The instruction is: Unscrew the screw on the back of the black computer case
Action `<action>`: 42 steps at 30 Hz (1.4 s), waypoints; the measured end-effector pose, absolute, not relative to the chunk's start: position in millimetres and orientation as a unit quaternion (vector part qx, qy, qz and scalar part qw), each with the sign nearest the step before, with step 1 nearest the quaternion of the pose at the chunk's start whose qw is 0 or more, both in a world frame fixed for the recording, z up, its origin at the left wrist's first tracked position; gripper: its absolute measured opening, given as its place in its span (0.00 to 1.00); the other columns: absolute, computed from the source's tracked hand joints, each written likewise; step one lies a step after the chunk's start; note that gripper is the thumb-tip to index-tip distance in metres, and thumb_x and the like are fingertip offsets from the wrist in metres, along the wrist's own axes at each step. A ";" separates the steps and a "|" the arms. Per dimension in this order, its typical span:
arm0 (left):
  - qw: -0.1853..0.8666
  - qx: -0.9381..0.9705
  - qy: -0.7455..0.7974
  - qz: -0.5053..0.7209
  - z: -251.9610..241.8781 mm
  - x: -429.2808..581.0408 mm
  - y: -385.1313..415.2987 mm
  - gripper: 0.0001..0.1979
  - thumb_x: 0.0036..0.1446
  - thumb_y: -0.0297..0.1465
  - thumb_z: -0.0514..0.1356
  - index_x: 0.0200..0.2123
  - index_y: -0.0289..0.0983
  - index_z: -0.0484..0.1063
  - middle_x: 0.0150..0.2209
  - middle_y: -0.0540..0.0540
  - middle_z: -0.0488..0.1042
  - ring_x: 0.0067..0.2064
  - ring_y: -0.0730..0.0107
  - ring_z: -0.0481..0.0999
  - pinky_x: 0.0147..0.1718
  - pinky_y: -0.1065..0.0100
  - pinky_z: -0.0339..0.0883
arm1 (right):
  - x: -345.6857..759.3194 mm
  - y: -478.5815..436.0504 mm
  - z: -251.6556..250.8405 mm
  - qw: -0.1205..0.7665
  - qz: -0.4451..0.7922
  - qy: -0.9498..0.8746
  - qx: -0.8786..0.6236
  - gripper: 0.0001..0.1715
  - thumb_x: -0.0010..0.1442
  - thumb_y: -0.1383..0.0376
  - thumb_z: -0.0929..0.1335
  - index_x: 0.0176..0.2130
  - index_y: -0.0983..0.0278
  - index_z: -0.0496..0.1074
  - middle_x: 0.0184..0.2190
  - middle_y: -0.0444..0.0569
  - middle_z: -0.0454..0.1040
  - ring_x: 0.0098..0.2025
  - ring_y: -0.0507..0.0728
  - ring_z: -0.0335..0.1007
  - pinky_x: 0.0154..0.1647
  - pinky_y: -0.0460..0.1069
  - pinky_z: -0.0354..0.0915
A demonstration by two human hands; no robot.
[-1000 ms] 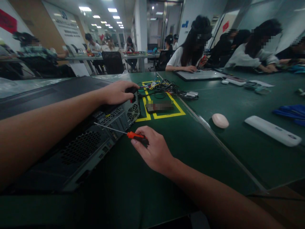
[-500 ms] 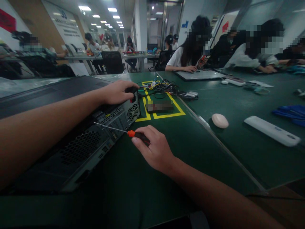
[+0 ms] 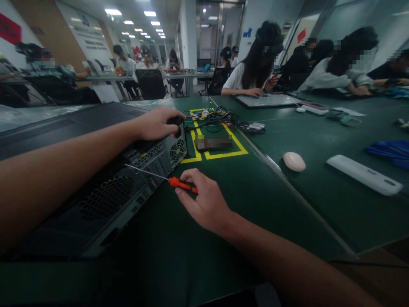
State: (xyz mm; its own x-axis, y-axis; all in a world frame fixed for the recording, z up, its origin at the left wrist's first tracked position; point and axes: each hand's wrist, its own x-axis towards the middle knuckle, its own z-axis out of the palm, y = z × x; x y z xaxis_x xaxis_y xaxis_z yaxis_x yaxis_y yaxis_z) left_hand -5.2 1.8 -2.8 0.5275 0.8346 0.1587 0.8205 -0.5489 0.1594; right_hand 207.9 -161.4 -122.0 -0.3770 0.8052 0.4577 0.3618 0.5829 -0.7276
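A black desktop computer case (image 3: 105, 113) lies on its side at the left, with its rear panel (image 3: 159, 158) and vent grilles turned toward my right hand. My left hand (image 3: 159, 123) grips the far rear corner of the case, its thumb bent over the edge near a small red switch; some fingertips are hidden. With my right hand (image 3: 204, 197) I hold an orange and black screwdriver (image 3: 182, 185) between thumb and fingers. Its long thin shaft points left, and the tip meets the rear panel near the case's upper edge, partly in shadow.
Tangled cables (image 3: 223, 116) lie beyond the case, beside yellow tape (image 3: 225, 155) and a dark blurred object (image 3: 214, 144). To the right are a pale rounded object (image 3: 294, 162), a long white device (image 3: 364, 175) and blue cloth (image 3: 388, 153). Several people sit at tables.
The screwdriver's handle has turned in my right fingers and shows more orange. My right hand has shifted very slightly left. The left hand stays on the case.
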 end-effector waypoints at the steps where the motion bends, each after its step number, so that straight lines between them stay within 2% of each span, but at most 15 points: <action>1: 0.033 0.874 0.473 0.109 -3.0 -5.4 1.9 0.37 0.55 0.43 0.56 0.68 0.44 0.75 0.62 0.42 0.81 0.62 0.46 0.77 0.66 0.52 0.66 | 208.0 -161.0 -122.8 0.416 0.268 -0.786 -0.369 0.08 0.71 0.61 0.69 0.49 0.58 0.71 0.44 0.49 0.81 0.44 0.59 0.78 0.47 0.54 0.70; 9: 0.035 0.875 0.470 0.109 -2.2 -4.2 -0.4 0.37 0.55 0.42 0.56 0.68 0.44 0.75 0.62 0.41 0.81 0.63 0.45 0.76 0.66 0.50 0.66 | 207.7 -160.1 -122.2 0.413 0.273 -0.787 -0.367 0.07 0.72 0.61 0.69 0.49 0.58 0.72 0.45 0.49 0.81 0.45 0.59 0.78 0.49 0.55 0.70; 14: 0.029 0.875 0.471 0.107 -1.6 -4.1 -0.3 0.37 0.56 0.43 0.55 0.68 0.42 0.74 0.63 0.41 0.80 0.63 0.48 0.77 0.66 0.52 0.66 | 207.5 -160.1 -122.3 0.412 0.269 -0.789 -0.368 0.08 0.72 0.60 0.69 0.49 0.58 0.72 0.45 0.49 0.81 0.44 0.59 0.78 0.48 0.54 0.70; 20: 0.041 0.879 0.463 0.107 -0.9 -4.3 -0.1 0.38 0.54 0.42 0.56 0.69 0.40 0.74 0.62 0.38 0.80 0.64 0.44 0.77 0.67 0.48 0.65 | 207.3 -160.6 -121.3 0.407 0.270 -0.790 -0.371 0.08 0.72 0.60 0.69 0.50 0.59 0.72 0.45 0.49 0.81 0.43 0.59 0.78 0.46 0.54 0.69; 23: 0.039 0.878 0.466 0.104 -1.2 -4.3 -0.3 0.39 0.54 0.42 0.56 0.69 0.38 0.74 0.63 0.36 0.79 0.64 0.45 0.77 0.67 0.49 0.65 | 207.2 -160.6 -121.3 0.411 0.266 -0.790 -0.371 0.08 0.72 0.61 0.69 0.50 0.59 0.72 0.45 0.49 0.81 0.43 0.59 0.78 0.47 0.54 0.69; 31: 0.027 0.877 0.470 0.101 -1.6 -4.3 -0.5 0.37 0.56 0.44 0.55 0.68 0.43 0.75 0.64 0.41 0.80 0.64 0.47 0.76 0.67 0.53 0.66 | 207.5 -160.9 -123.5 0.412 0.261 -0.790 -0.372 0.08 0.73 0.60 0.69 0.50 0.59 0.73 0.45 0.49 0.82 0.44 0.59 0.78 0.47 0.54 0.69; 36: 0.032 0.875 0.472 0.103 -1.8 -4.6 -0.1 0.38 0.55 0.43 0.56 0.68 0.41 0.75 0.63 0.39 0.79 0.62 0.45 0.77 0.65 0.50 0.67 | 206.8 -160.9 -122.3 0.416 0.257 -0.791 -0.367 0.08 0.72 0.60 0.69 0.49 0.59 0.73 0.45 0.49 0.81 0.44 0.59 0.77 0.47 0.53 0.69; 42: 0.031 0.877 0.470 0.101 -2.9 -5.2 1.2 0.39 0.55 0.44 0.55 0.69 0.39 0.74 0.63 0.39 0.79 0.63 0.47 0.77 0.66 0.52 0.66 | 207.2 -160.6 -121.9 0.426 0.249 -0.790 -0.364 0.08 0.72 0.60 0.68 0.49 0.60 0.74 0.44 0.49 0.80 0.41 0.58 0.74 0.45 0.53 0.68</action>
